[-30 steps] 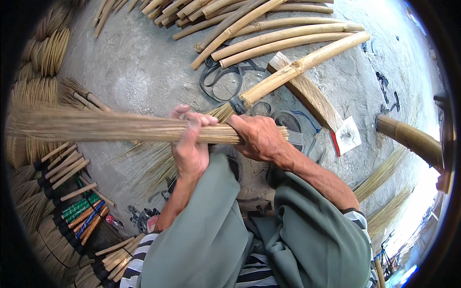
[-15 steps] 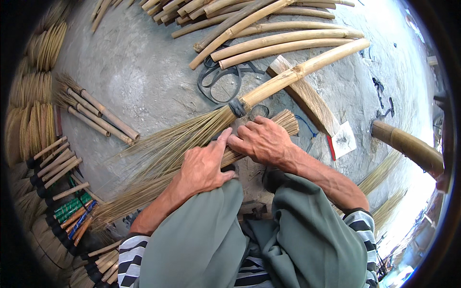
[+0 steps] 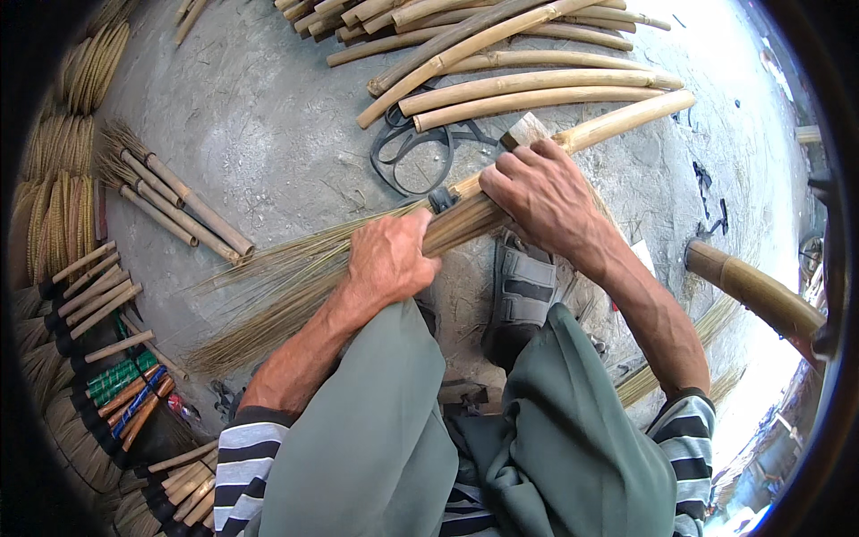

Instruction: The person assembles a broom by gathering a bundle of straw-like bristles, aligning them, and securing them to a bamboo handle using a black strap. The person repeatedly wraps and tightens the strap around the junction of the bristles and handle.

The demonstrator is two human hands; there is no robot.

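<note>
The gray, dusty floor [image 3: 277, 170] is rough and littered with scraps, and it brightens toward the right side. A heap of bamboo poles [image 3: 537, 83] lies across its far part, with a loop of black rubber strip [image 3: 452, 166] just below them. Along the left edge stand bundles of straw [image 3: 55, 228] and a row of short-handled brooms [image 3: 94, 291], while several sticks [image 3: 210, 215] with brushy ends lie near them. A thick bamboo post [image 3: 752, 288] juts in at the right, with loose straw [image 3: 723, 315] near it. In the middle, a long-poled broom [image 3: 622, 123] with a black band at its neck lies slantwise, its pole passing over a wooden block [image 3: 526, 132]. The person's left hand [image 3: 389, 259] is wrapped around a straw bundle [image 3: 461, 224] near the band, and the right hand [image 3: 546, 192] is closed over the bundle's upper end; whether it also grips the pole cannot be told. The hands are apart, and the bundle lies alongside the broom, its loose tips spread to the lower left. Half a second ago the bundle sat lower, its butt end showing beyond the right hand; now that hand has moved up to the pole, and a gray sandal [image 3: 526, 285] shows beneath.
</note>
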